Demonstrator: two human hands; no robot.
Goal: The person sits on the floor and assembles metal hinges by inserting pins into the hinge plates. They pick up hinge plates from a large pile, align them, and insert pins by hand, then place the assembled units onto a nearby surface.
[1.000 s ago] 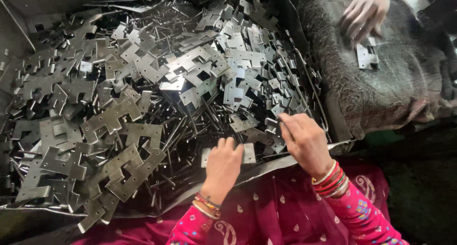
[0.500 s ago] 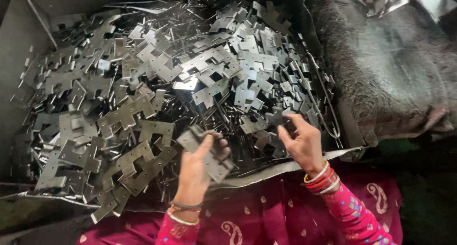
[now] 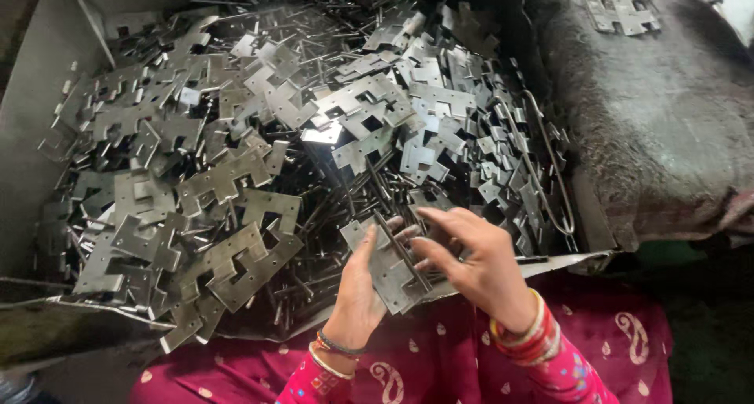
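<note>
While the left hand (image 3: 363, 282) grips a hinge plate (image 3: 390, 264), the right hand (image 3: 477, 264) pinches its pin (image 3: 401, 249).

The left hand (image 3: 363, 282) reaches up toward 12 o'clock, fingers curled in a grip. The right hand (image 3: 471, 259) angles toward 10 o'clock, fingers (image 3: 436, 215) spread, both wrists bangled.

Hinge plates (image 3: 236, 176): silver-grey, shiny.
Cloth (image 3: 660, 129): dark grey, fuzzy.
Garment (image 3: 440, 365): magenta, pale paisley print.
Bangles (image 3: 526, 333): red and gold.
</note>
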